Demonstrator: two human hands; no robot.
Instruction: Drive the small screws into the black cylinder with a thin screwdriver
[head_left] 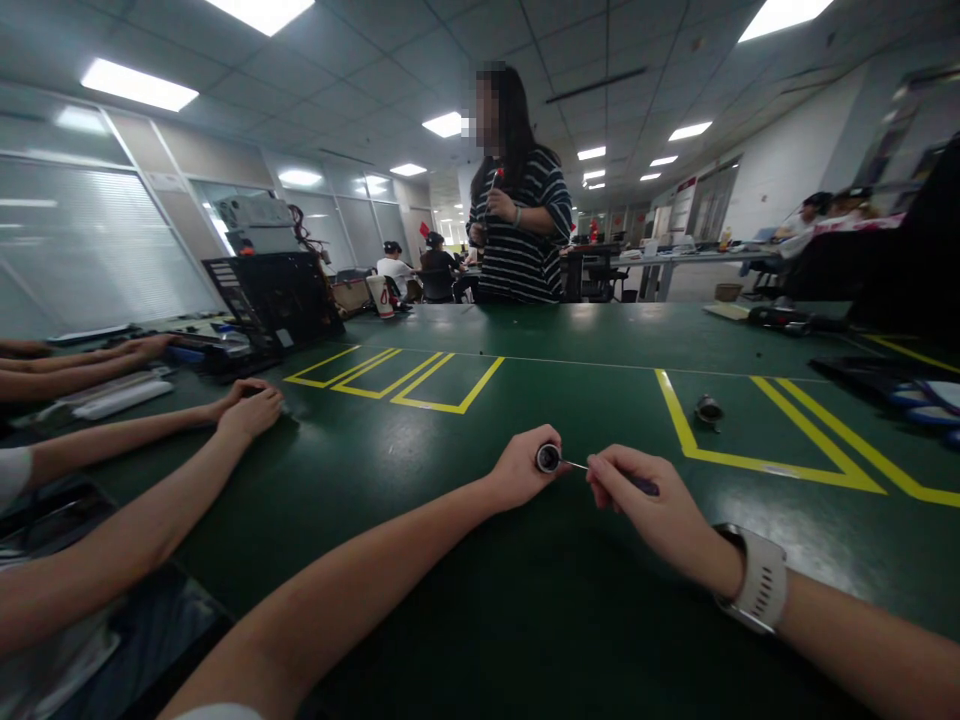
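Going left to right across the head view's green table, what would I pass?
Co-worker's clasped hands → left hand holding a small round part → right hand with a thin tool → loose round part.

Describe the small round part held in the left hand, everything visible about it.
The small round part is a short dark cylinder with a silvery ring around its end face, which is turned toward the camera; it looks like metal. The left hand wraps around it just above the green table. The thin metal tip of a tool held in the right hand reaches its right edge. Finer detail is too small to tell.
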